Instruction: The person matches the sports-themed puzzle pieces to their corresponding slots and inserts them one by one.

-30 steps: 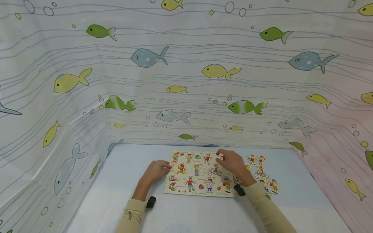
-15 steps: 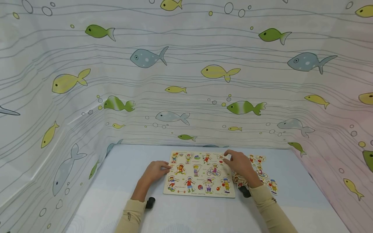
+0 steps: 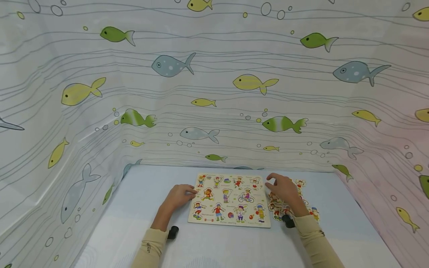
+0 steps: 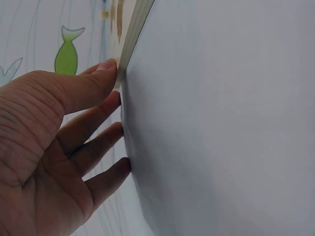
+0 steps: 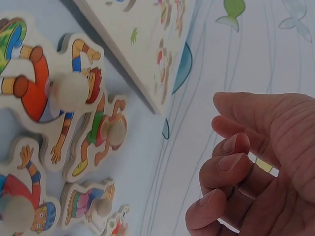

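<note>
A cream wooden puzzle board (image 3: 217, 191) printed with children playing sports lies flat on the table. My left hand (image 3: 180, 195) is at its left edge. In the left wrist view the thumb (image 4: 106, 73) meets the board's edge while the other fingertips rest against the cloth. Just off the board's right side, my right hand (image 3: 283, 189) hovers over loose wooden figure pieces (image 3: 276, 213). Its fingers are loosely bent with nothing between them. The right wrist view shows round knobs on the pieces, among them a red-haired figure (image 5: 42, 98). Part of the pile is hidden under the right hand.
Another figure piece (image 3: 314, 213) lies at the right end of the pile, and one (image 3: 299, 182) is behind the right hand. A pale cloth (image 3: 214, 247) covers the table. Fish-patterned sheets (image 3: 228, 111) enclose the back and sides.
My right hand has moved right, from over the board's upper right corner to above the loose pieces, uncovering the figure in that corner. My left hand stays at the left edge.
</note>
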A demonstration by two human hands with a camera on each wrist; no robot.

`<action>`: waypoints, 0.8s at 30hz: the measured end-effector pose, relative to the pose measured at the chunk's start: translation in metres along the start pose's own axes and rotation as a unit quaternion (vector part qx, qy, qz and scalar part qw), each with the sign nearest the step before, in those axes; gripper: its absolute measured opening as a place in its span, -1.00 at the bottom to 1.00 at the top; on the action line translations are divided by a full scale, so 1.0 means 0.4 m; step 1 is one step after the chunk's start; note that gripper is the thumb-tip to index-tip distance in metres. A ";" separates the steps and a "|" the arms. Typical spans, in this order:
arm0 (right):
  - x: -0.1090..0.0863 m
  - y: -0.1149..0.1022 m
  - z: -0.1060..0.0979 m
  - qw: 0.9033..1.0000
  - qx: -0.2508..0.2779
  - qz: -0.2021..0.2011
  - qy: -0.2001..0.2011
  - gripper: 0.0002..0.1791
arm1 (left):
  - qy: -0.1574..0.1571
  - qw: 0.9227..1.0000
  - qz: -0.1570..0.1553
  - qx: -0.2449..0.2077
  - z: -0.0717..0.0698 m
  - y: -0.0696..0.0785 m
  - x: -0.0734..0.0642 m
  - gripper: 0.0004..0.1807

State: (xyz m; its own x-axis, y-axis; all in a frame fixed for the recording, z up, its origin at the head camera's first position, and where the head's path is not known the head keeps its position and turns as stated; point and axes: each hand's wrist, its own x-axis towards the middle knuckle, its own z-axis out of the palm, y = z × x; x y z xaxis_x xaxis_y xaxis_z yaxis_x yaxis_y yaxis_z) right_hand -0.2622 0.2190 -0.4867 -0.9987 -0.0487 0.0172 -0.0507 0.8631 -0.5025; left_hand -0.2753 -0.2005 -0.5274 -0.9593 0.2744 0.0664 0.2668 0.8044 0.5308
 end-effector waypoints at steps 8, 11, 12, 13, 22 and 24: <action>0.000 0.030 -0.012 1.000 -0.017 0.023 -0.003 -0.66 | -0.004 1.000 -0.005 -0.004 0.003 -0.005 0.003 -0.86; -0.003 0.041 -0.019 1.000 -0.016 0.024 -0.005 -0.65 | -0.004 1.000 -0.006 0.000 0.003 -0.006 0.005 -0.86; -0.004 0.044 -0.021 1.000 -0.014 0.026 -0.006 -0.64 | -0.005 1.000 -0.008 0.000 0.003 -0.005 0.005 -0.86; -0.005 0.047 -0.022 0.999 -0.013 0.030 -0.008 -0.64 | -0.005 1.000 -0.008 0.001 0.003 -0.005 0.005 -0.86; -0.004 0.076 -0.029 0.998 -0.010 0.059 -0.017 -0.62 | -0.002 1.000 0.000 0.002 0.002 -0.006 0.005 -0.86; -0.005 0.082 -0.032 0.998 -0.012 0.059 -0.014 -0.62 | -0.001 1.000 0.002 0.002 0.002 -0.006 0.006 -0.86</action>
State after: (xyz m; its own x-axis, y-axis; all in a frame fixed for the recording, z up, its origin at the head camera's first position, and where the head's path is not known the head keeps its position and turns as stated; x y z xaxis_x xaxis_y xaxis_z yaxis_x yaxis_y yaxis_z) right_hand -0.2618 0.2538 -0.4923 -0.9971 0.0409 -0.0647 0.0670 0.8755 -0.4785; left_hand -0.2780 -0.2015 -0.5293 -0.9581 0.2782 0.0676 0.2710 0.8053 0.5273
